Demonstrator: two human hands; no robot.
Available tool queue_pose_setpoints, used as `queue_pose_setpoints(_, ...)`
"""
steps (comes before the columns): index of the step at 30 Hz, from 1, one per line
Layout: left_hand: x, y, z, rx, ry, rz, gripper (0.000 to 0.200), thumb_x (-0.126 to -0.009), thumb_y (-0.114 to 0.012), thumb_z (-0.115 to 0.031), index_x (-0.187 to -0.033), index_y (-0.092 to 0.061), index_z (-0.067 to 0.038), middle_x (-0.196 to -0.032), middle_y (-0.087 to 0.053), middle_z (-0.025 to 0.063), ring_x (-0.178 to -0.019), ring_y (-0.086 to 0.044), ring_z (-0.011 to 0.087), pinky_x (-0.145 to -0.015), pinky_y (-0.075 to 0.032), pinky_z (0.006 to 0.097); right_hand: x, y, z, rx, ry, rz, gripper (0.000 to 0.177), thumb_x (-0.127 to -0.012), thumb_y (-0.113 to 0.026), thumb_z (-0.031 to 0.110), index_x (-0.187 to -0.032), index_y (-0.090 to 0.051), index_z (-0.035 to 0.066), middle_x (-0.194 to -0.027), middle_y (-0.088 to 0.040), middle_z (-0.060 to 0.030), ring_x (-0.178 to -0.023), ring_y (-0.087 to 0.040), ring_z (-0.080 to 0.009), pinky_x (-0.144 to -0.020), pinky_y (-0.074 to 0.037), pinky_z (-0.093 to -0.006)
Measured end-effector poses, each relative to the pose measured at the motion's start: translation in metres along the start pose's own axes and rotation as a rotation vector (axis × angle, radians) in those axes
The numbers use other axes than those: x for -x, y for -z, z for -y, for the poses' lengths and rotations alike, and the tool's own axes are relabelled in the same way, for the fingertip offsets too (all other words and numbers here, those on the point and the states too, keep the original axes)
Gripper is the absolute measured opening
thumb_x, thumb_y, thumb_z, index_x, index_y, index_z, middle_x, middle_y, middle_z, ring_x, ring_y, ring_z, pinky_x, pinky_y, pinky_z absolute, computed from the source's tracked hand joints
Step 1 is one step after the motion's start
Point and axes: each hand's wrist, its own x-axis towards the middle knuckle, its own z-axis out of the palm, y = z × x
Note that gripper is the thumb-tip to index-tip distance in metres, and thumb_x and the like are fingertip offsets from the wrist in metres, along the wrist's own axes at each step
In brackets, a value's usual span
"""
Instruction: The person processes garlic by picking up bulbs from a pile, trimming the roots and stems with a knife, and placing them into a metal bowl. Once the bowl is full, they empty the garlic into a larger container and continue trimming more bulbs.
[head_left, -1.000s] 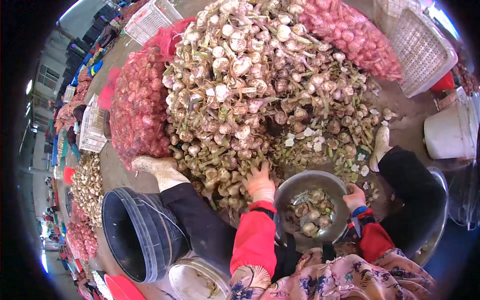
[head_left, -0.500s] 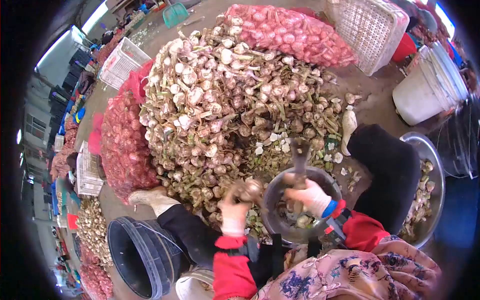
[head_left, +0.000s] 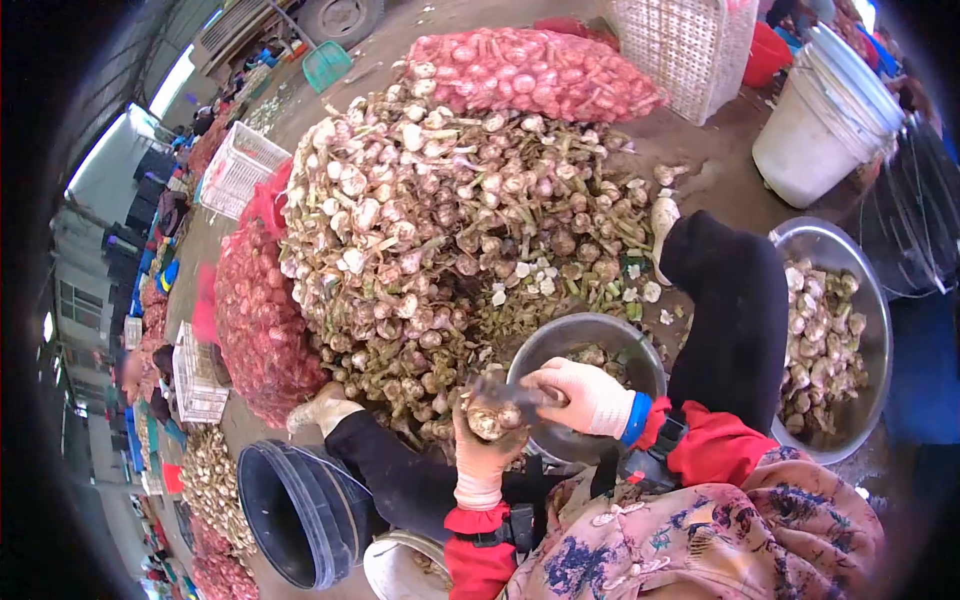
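Note:
My left hand (head_left: pixel 485 455), in a pale glove, is closed around a garlic bulb (head_left: pixel 490 420) at the left of a steel bowl (head_left: pixel 518 362). The gloved right hand (head_left: pixel 588 395) grips the handle of a tool (head_left: pixel 535 395) over the bowl. The tool's dark metal end reaches the bulb; its exact shape is blurred. Some trimmings lie inside the bowl. Beyond both hands rises a large heap of garlic (head_left: pixel 400 215) with stalks.
Red net sacks of garlic (head_left: pixel 265 310) flank the heap. A black bucket (head_left: pixel 310 515) and a white bucket (head_left: pixel 400 565) stand at lower left. To the right are a wide basin of garlic (head_left: pixel 880 340) and a white pail (head_left: pixel 820 130). My bent legs frame the bowl.
The tool has swung from upright above the bowl down to the garlic bulb, and my right hand has moved left. The left hand now holds the bulb more steadily. The whole view has shifted.

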Motion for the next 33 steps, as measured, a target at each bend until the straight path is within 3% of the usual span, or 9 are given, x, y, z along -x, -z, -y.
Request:
queue_pose_setpoints(4, -0.011, 0.039, 0.051, -0.579, -0.354, 0.344, 0.088, -0.067, -0.079, -0.005, -0.136, -0.026, -0.012, -0.119, -0.054, 0.0128, -0.105, -0.057, 0.0253, -0.09, -0.049, 0.0387, 0.006, -0.007, -0.004, 0.299, 0.003, 0.178, 0.027, -0.072, -0.062, 0.01, -0.099, -0.064, 0.011, -0.096, -0.059, -0.012, -0.087, -0.06, -0.0329, -0.074, -0.05, -0.0409)
queue_pose_setpoints(5, 0.003, 0.016, 0.018, 0.302, -0.083, 0.217, 0.08, -0.072, -0.075, -0.004, -0.135, -0.027, -0.014, -0.119, -0.055, 0.0139, -0.104, -0.059, 0.0266, -0.089, -0.051, 0.0414, 0.005, -0.012, -0.004, 0.298, 0.059, 0.178, 0.025, -0.07, -0.062, 0.01, -0.096, -0.064, 0.011, -0.097, -0.059, -0.0116, -0.088, -0.061, -0.0332, -0.074, -0.05, -0.0418)
queue_pose_setpoints(8, 0.004, 0.011, 0.007, 0.313, 0.017, 0.151, 0.092, -0.068, -0.082, -0.02, -0.139, -0.023, -0.012, -0.12, -0.056, 0.009, -0.105, -0.058, 0.0215, -0.098, -0.045, 0.0388, 0.0, -0.018, -0.003, 0.354, 0.042, 0.231, 0.025, -0.065, -0.063, 0.009, -0.091, -0.062, 0.008, -0.095, -0.057, -0.013, -0.086, -0.06, -0.0344, -0.074, -0.049, -0.0433)
queue_pose_setpoints(18, 0.005, -0.009, -0.018, 0.371, 0.271, 0.053, 0.08, -0.059, -0.081, 0.001, -0.124, -0.036, -0.007, -0.105, -0.059, 0.0114, -0.093, -0.061, 0.0226, -0.084, -0.051, 0.0331, -0.025, -0.036, -0.059, 0.501, -0.125, 0.35, 0.023, -0.068, -0.062, 0.009, -0.09, -0.065, 0.004, -0.092, -0.063, -0.0184, -0.088, -0.063, -0.0349, -0.08, -0.05, -0.0439)
queue_pose_setpoints(22, 0.027, -0.003, -0.06, 0.103, -0.181, 0.273, 0.074, -0.056, -0.077, -0.006, -0.12, -0.04, -0.005, -0.107, -0.054, 0.0093, -0.099, -0.055, 0.0223, -0.088, -0.046, 0.0352, -0.046, 0.0, -0.124, 0.16, -0.61, -0.174, 0.023, -0.072, -0.057, 0.005, -0.093, -0.065, 0.003, -0.087, -0.065, -0.0199, -0.088, -0.063, -0.0343, -0.078, -0.049, -0.0402)
queue_pose_setpoints(24, 0.02, 0.002, -0.038, 0.519, 0.17, -0.052, 0.075, -0.056, -0.079, -0.011, -0.121, -0.042, -0.005, -0.111, -0.054, 0.0096, -0.101, -0.055, 0.021, -0.088, -0.046, 0.0347, -0.048, -0.001, -0.096, 0.145, -0.382, -0.228, 0.024, -0.072, -0.054, 0.003, -0.094, -0.065, 0.005, -0.088, -0.064, -0.019, -0.088, -0.061, -0.0365, -0.077, -0.048, -0.0392)
queue_pose_setpoints(26, 0.02, 0.021, -0.026, 0.948, 0.119, 0.129, 0.061, -0.08, -0.067, -0.014, -0.132, -0.034, -0.008, -0.115, -0.051, 0.0106, -0.1, -0.055, 0.0206, -0.085, -0.048, 0.0328, -0.038, -0.007, -0.079, 0.191, -0.27, -0.325, 0.017, -0.074, -0.057, 0.007, -0.09, -0.062, 0.006, -0.087, -0.058, -0.0153, -0.084, -0.058, -0.0341, -0.076, -0.048, -0.0367)
queue_pose_setpoints(30, 0.007, 0.03, -0.004, 0.236, -0.201, -0.251, 0.038, -0.083, -0.067, -0.022, -0.116, -0.051, -0.01, -0.109, -0.056, 0.0063, -0.098, -0.056, 0.0202, -0.085, -0.048, 0.0379, -0.015, -0.026, -0.057, 0.0, 0.003, -0.322, 0.017, -0.07, -0.064, 0.008, -0.087, -0.062, 0.007, -0.086, -0.057, -0.0124, -0.08, -0.058, -0.0306, -0.072, -0.049, -0.0364)
queue_pose_setpoints(33, 0.002, 0.011, -0.027, 0.967, -0.201, 0.021, 0.045, -0.081, -0.067, -0.024, -0.12, -0.05, -0.009, -0.111, -0.056, 0.0049, -0.101, -0.055, 0.0205, -0.088, -0.048, 0.0396, -0.011, -0.027, -0.03, 0.101, 0.203, -0.166, 0.021, -0.066, -0.066, 0.007, -0.087, -0.061, 0.008, -0.088, -0.058, -0.0118, -0.082, -0.058, -0.0332, -0.071, -0.049, -0.0395)
